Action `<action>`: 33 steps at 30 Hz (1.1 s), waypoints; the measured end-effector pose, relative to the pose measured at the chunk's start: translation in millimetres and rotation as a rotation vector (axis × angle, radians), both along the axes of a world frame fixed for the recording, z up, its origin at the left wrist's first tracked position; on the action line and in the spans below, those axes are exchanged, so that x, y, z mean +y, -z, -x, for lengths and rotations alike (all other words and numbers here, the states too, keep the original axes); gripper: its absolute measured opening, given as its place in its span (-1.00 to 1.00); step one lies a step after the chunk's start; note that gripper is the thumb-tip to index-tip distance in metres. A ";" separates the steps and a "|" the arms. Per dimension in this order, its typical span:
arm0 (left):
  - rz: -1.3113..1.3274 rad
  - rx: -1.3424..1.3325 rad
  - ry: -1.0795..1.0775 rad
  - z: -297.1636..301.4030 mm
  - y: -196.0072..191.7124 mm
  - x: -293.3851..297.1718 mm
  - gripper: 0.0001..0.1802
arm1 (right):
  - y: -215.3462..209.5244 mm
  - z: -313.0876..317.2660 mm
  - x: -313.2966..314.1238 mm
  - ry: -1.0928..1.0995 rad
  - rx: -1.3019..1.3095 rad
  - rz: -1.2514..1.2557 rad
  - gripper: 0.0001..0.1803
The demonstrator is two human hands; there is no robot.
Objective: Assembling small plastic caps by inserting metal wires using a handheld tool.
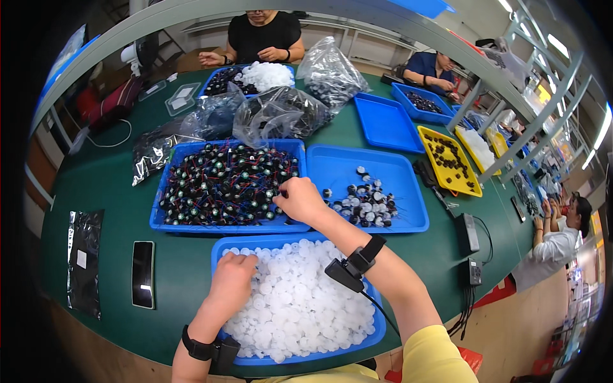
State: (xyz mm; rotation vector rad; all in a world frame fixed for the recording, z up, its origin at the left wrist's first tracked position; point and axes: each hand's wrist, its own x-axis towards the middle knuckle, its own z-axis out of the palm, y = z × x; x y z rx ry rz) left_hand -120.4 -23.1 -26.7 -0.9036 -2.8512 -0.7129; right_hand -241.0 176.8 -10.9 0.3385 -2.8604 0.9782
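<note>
My right hand [301, 199] reaches over the right edge of a blue bin [156, 214] heaped with small black parts [223, 182] that have red and blue wires. Its thumb and fingers pinch at one of these dark pieces, mostly hidden by the fingertips. Nearer to me, my left hand [234, 279] rests at the upper left of a blue tray [381, 322] full of translucent white plastic caps [300, 300]. The left fingers are curled down onto the caps, and whatever they grip is hidden. A third blue tray [418, 191] at right holds black-and-white assembled pieces [369, 204].
Plastic bags [274, 115] lie behind the bins. A phone [143, 274] and a dark packet [84, 262] are at left. An empty-looking blue tray [388, 121] and a yellow tray [450, 159] stand far right. A co-worker [265, 38] sits opposite; a grey beam [211, 13] crosses overhead.
</note>
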 end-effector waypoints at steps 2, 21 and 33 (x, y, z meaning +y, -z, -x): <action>0.043 0.013 -0.013 -1.6 -3.6 11.2 -0.77 | 8.7 -1.3 10.0 0.034 0.079 0.135 -0.70; -0.230 0.027 -0.121 -4.2 -10.5 5.0 -0.88 | -58.7 -174.9 65.8 -0.049 0.021 0.673 -0.70; -1.727 -1.324 0.090 -33.6 -30.0 13.9 -0.89 | -57.9 -244.9 47.4 -0.092 0.115 0.570 -0.61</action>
